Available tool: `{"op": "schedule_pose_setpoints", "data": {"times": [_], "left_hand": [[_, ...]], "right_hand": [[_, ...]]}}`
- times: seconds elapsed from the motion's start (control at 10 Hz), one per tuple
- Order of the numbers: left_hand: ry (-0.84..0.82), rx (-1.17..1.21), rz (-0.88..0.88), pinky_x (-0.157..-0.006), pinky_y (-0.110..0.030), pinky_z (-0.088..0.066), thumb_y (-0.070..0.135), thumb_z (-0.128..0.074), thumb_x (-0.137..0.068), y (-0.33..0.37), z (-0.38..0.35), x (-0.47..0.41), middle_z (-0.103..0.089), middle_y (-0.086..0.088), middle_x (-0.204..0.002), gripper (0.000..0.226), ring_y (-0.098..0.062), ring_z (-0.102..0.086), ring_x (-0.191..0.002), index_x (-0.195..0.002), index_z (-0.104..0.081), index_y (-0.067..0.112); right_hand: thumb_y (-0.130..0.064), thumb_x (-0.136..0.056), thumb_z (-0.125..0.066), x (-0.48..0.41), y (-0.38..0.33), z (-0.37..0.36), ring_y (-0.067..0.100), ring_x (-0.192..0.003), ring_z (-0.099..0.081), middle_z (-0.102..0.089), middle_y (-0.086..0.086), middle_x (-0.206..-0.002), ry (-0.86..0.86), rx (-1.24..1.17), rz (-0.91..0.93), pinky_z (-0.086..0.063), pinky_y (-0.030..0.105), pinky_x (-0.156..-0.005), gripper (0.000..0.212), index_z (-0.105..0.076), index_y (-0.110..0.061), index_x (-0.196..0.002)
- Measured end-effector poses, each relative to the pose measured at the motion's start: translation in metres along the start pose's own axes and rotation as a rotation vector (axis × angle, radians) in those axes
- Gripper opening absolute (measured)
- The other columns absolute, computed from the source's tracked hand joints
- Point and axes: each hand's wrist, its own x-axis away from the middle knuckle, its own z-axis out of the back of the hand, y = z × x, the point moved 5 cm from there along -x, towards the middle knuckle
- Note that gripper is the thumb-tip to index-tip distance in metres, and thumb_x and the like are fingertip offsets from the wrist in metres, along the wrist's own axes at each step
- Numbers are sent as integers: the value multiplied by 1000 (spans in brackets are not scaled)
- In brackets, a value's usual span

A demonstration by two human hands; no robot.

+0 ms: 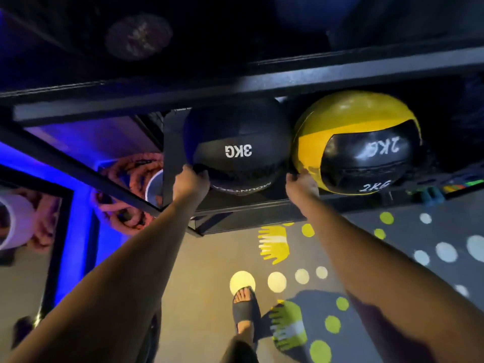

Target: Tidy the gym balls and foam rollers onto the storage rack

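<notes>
- One heap of thick rope is lying on the floor left of the storage rack; we are not counting it as part of the task.
- Our left grip is curling its fingers round the lower left edge of the black 3KG ball, which seems to be resting on the rack's lower shelf.
- Our right grip is reaching into the gap beside the yellow 2KG ball; its fingers are hidden, so we cannot tell whether it is holding anything.
- We are counting two weighted balls side by side below, plus two dim round shapes above, one mottled and one blue.
- We are seeing no foam rollers, so we are judging the balls nearly done and the rollers unaccounted for.
</notes>
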Motion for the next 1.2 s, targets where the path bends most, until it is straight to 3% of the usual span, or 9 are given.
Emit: {"op": "schedule_pose_setpoints", "data": {"times": [0.1, 0.3, 0.4, 0.6, 0.8, 0.9, 1.0, 1.1, 1.2], "left_hand": [[-3, -101, -30, -92, -46, -45, 32, -48, -103, 1, -10, -14, -62, -32, -123, 41, -50, -58, -116, -125, -53, -2], [28, -56, -147, -85, -43, -45, 30, -54, -101, -9, -6, -27, -68, -28, -113, 34, -47, -61, -109, -115, -64, 0], [62, -78, -227, -82, -42, -46, 29, -54, -100, -14, 3, -27, -71, -24, -109, 30, -45, -64, -104, -112, -69, 7], [54, -96, -159, -71, -40, -41, 19, -57, -95, -23, 4, -42, -71, -26, -97, 21, -46, -64, -93, -98, -70, 3], [92, -82, -283, -77, -46, -46, 23, -52, -96, -33, 12, -17, -65, -24, -85, 25, -41, -61, -86, -85, -65, 5], [45, -54, -237, -72, -42, -40, 21, -52, -97, -39, 12, -3, -68, -25, -89, 21, -42, -62, -88, -91, -65, 5], [6, -44, -165, -71, -38, -37, 20, -51, -97, -42, 10, 1, -68, -29, -94, 22, -46, -62, -92, -101, -64, 3], [-43, -53, -174, -92, -55, -48, 36, -41, -85, -38, 13, 2, -68, -26, -91, 32, -46, -63, -93, -93, -60, 11], [33, -108, -129, -97, -56, -46, 39, -47, -96, -42, 16, 9, -63, -30, -109, 40, -50, -61, -105, -113, -54, 3]], "right_hand": [[-35, -103, -44, -22, -5, -12, 42, -125, -54, -58, 21, -136, 11, -31, 0, -46, 43, -98, 43, -50, -14, -139], [-25, -103, -46, -31, -18, -23, 41, -114, -60, -63, 22, -124, 52, -55, 64, -48, 40, -88, 32, -60, -9, -126], [-26, -105, -47, -33, -17, -23, 40, -118, -59, -63, 22, -127, 98, -77, 51, -49, 42, -94, 35, -62, -6, -130], [-22, -105, -48, -21, -9, -30, 36, -118, -61, -65, 17, -129, 150, -216, 19, -51, 40, -98, 34, -65, -11, -131], [-21, -106, -46, -21, -11, -24, 32, -99, -59, -66, 21, -123, 123, -213, -14, -43, 31, -80, 33, -67, -6, -126], [-19, -105, -47, -14, -7, -23, 37, -109, -62, -66, 22, -122, 101, -150, 4, -43, 31, -82, 32, -67, -5, -126], [-21, -104, -49, -10, -8, -24, 35, -105, -61, -66, 20, -124, 56, -127, 16, -43, 31, -84, 31, -66, -8, -127], [-29, -103, -51, -4, -14, -19, 35, -117, -60, -61, 17, -135, 3, -111, -42, -48, 37, -95, 39, -59, -15, -139], [-38, -103, -51, 11, -17, -7, 37, -130, -53, -55, 16, -144, -3, -110, -30, -46, 42, -106, 50, -50, -16, -147]]}}
